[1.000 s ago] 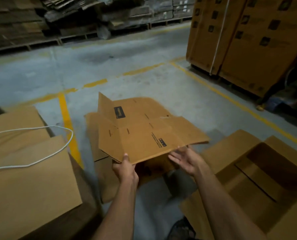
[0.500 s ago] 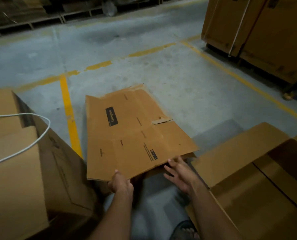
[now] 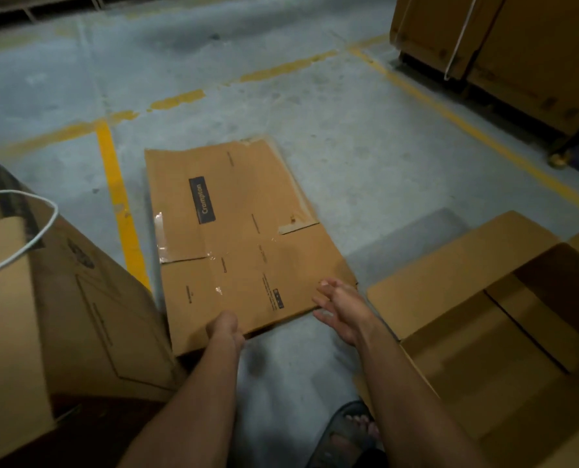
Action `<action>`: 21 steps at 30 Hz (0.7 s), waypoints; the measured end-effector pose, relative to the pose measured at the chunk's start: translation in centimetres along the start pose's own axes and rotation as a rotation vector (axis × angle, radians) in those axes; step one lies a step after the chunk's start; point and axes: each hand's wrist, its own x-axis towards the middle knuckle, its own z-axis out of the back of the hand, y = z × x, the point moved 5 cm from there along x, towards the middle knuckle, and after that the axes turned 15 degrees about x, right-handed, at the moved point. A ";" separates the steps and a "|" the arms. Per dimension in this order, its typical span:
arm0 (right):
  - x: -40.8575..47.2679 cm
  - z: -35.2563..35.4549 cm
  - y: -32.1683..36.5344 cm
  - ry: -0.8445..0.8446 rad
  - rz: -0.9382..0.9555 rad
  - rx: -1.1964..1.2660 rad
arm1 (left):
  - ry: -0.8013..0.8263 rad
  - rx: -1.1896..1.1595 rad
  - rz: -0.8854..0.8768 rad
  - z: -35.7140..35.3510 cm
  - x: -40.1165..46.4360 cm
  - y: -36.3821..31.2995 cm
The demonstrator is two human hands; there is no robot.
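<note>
- Fingers of left hand (image 3: 225, 327) curled round near edge of flattened carton (image 3: 247, 214).
- Right hand (image 3: 343, 309): fingers spread, released, at carton's near right corner.
- Carton lies on floor (image 3: 348, 146), beside open box (image 3: 483, 315).

Dim, warm light throughout. The concrete floor (image 3: 315, 106) is palest at its far left and sinks into shadow at the near corners. Tape (image 3: 161, 238) on the flattened carton (image 3: 247, 231) glints. Wide-angle distortion bows the yellow lines (image 3: 116, 184), and the near edge is soft and smeared.
</note>
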 end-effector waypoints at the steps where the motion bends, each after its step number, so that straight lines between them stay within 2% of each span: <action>1: -0.2 -0.2 0.3 -0.016 0.007 -0.031 | 0.028 0.042 -0.025 -0.6 -0.8 0.3; 7: -4.0 0.1 5.1 -0.115 0.090 -0.261 | 0.334 0.361 -0.135 -6.3 -6.3 1.0; 12: -9.3 3.4 12.8 -0.077 0.157 -0.469 | 0.536 0.692 -0.359 -12.6 -12.9 1.7; 15: -12.7 8.4 16.3 -0.098 0.175 -0.575 | 0.646 0.869 -0.508 -15.7 -17.6 3.1; 17: -14.7 13.1 16.9 -0.180 0.166 -0.630 | 0.678 0.973 -0.553 -17.5 -19.5 4.5; 21: -17.0 23.8 13.5 -0.403 0.119 -0.704 | 0.643 1.189 -0.648 -20.7 -21.0 7.2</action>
